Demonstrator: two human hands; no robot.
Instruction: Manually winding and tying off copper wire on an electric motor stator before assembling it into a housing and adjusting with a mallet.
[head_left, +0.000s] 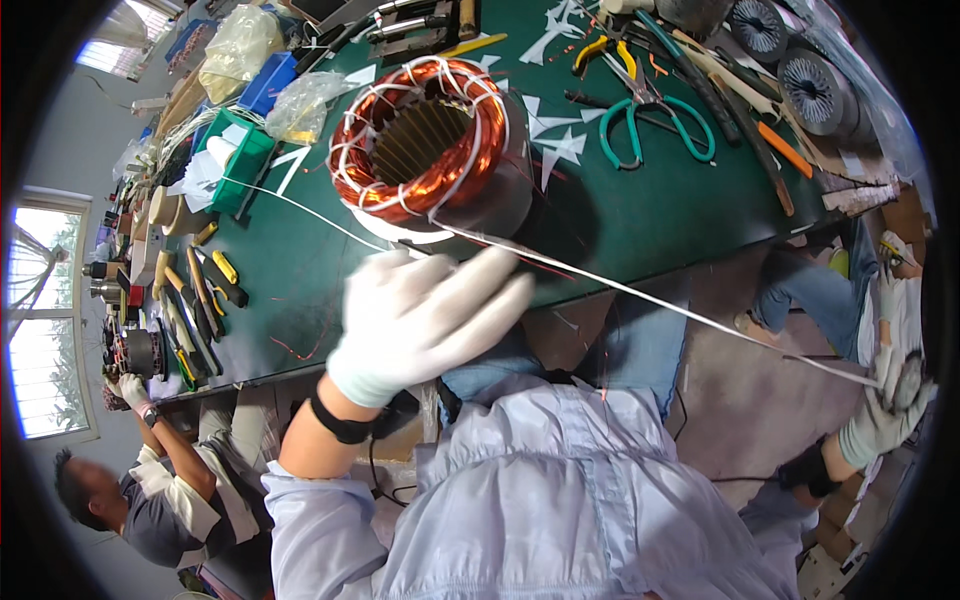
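Note:
A motor stator with copper windings stands on the green bench, its coil end bound with white lacing. White cord runs taut from the near side of the windings out to the far right. There my right hand, gloved, is closed on the cord. My left hand, in a white glove and a little blurred, is just in front of the stator. Its fingers are stretched out beside the cord, with nothing seen in them. Another length of cord leads left to a green bin.
Teal-handled scissors and yellow-handled pliers lie right of the stator. Several hand tools lie on the left. Wire spools stand at the back right. Co-workers sit at the left and right.

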